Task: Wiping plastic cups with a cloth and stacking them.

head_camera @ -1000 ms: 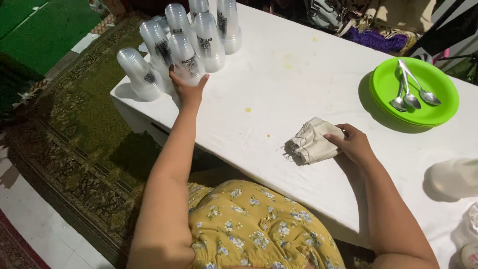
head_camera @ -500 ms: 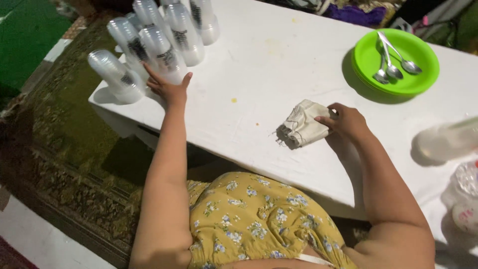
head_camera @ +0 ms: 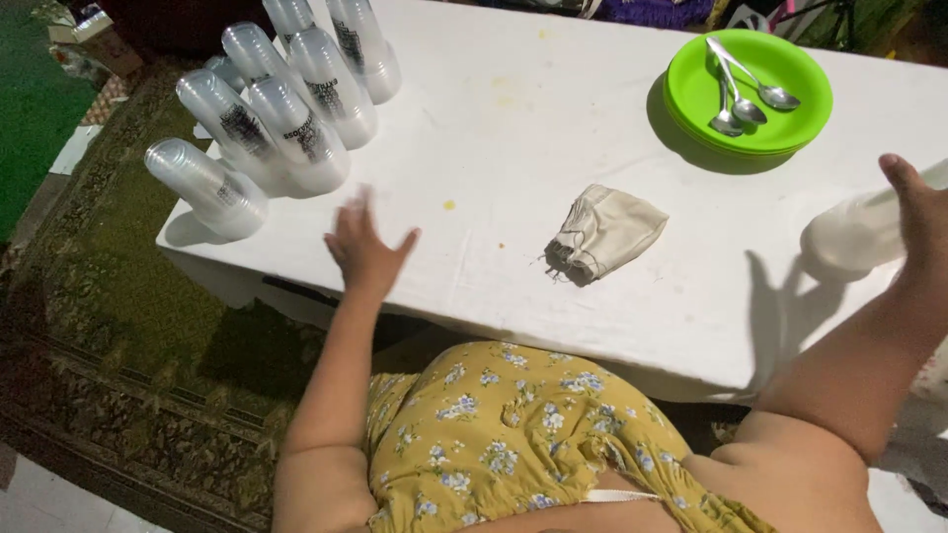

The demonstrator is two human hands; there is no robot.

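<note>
The frosted plastic bottle (head_camera: pixel 857 235) at the table's (head_camera: pixel 513 128) right end, brushed by the open right hand (head_camera: pixel 913 212), could tip, while the empty, spread left hand (head_camera: pixel 363 249) might knock the stacked clear cups (head_camera: pixel 296 133).

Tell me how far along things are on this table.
Done: cup stacks stand grouped at the corner; spoons lie on the green plates. In hand: left hand hovers open, right hand meets the pale bottle. Left: the folded cloth lies apart; yellow spots mark the tablecloth.

White table (head_camera: pixel 553 118), patterned green carpet (head_camera: pixel 118 336)
</note>
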